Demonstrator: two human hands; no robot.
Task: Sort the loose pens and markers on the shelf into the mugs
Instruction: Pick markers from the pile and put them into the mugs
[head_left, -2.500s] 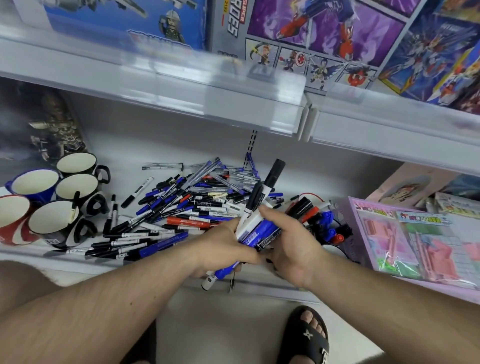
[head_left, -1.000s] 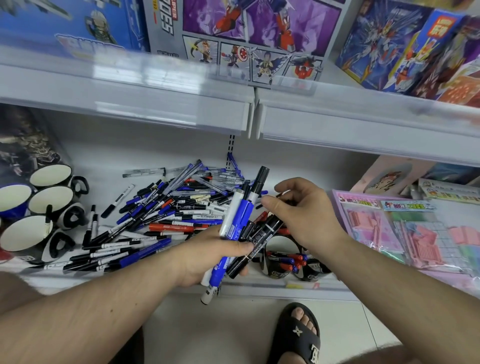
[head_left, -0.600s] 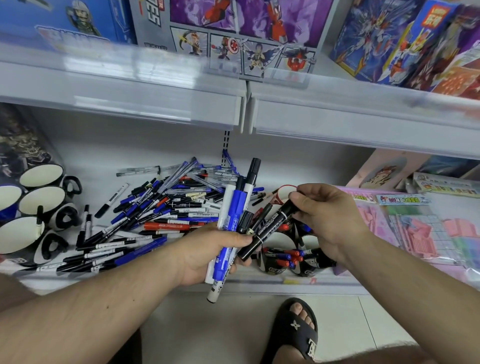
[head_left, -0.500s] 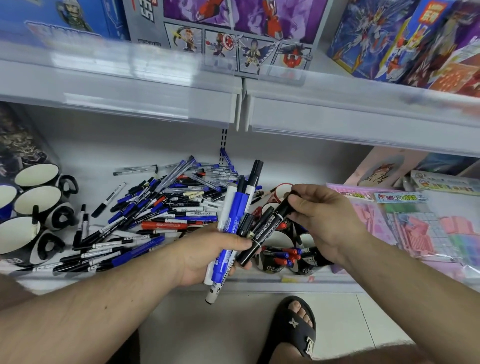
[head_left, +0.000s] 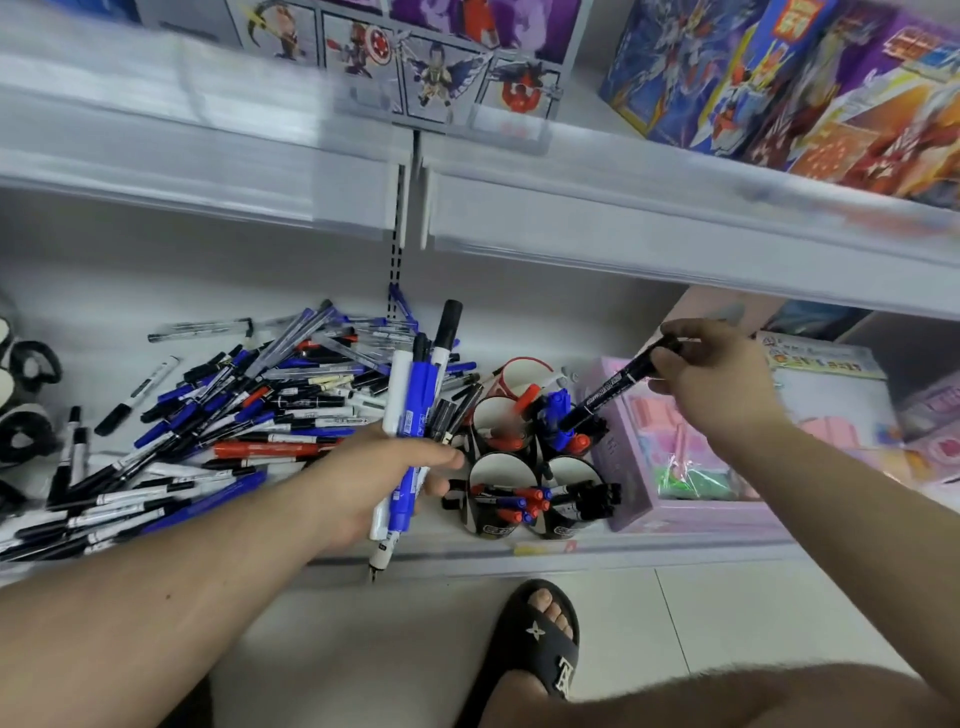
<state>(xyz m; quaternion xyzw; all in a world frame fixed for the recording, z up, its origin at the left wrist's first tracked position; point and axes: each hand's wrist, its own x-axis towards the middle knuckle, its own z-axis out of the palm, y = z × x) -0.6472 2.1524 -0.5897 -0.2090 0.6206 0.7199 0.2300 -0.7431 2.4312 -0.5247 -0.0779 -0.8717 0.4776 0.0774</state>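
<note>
A pile of loose pens and markers (head_left: 249, 410) covers the white shelf at the left. My left hand (head_left: 374, 473) grips a bundle of blue, white and black markers (head_left: 418, 395), held upright above the shelf's front edge. My right hand (head_left: 711, 379) pinches one black marker (head_left: 605, 392) by its upper end, tilted, its lower tip down among the markers in the back right mug (head_left: 563, 431). Several mugs stand clustered there: a red one (head_left: 524, 371) at the back, black ones (head_left: 501, 493) in front holding red, blue and black markers.
More mugs (head_left: 23, 415) stand at the far left edge. A pink boxed toy set (head_left: 691, 467) lies right of the mug cluster. An upper shelf (head_left: 467, 208) with toy boxes overhangs. My sandalled foot (head_left: 535, 644) is on the tiled floor below.
My right hand has drawn one black marker out of the bundle and carried it right, down to the back right mug. The left hand kept the bundle; the view shifted right.
</note>
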